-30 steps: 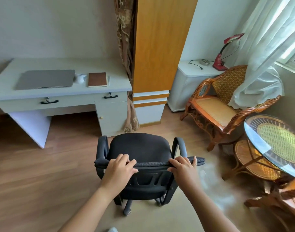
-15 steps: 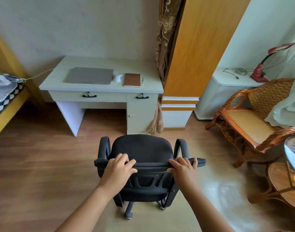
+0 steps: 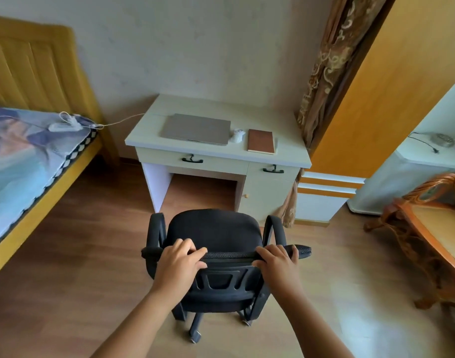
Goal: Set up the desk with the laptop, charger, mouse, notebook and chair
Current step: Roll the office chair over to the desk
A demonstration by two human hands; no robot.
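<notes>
Chair (image 3: pixel 216 231) nearer desk (image 3: pixel 285 153) (hands (image 3: pixel 179 264) gripping)

Both forearms are bare, no sleeves, and the hands (image 3: pixel 181 262) wear nothing.

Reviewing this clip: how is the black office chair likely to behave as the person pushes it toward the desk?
The chair stands on casters over smooth wood floor, so it should roll easily and may veer sideways. Both the left hand and right hand grip the top of the backrest, well above the wheels, so a hard shove could tip it forward if a caster catches.
</notes>
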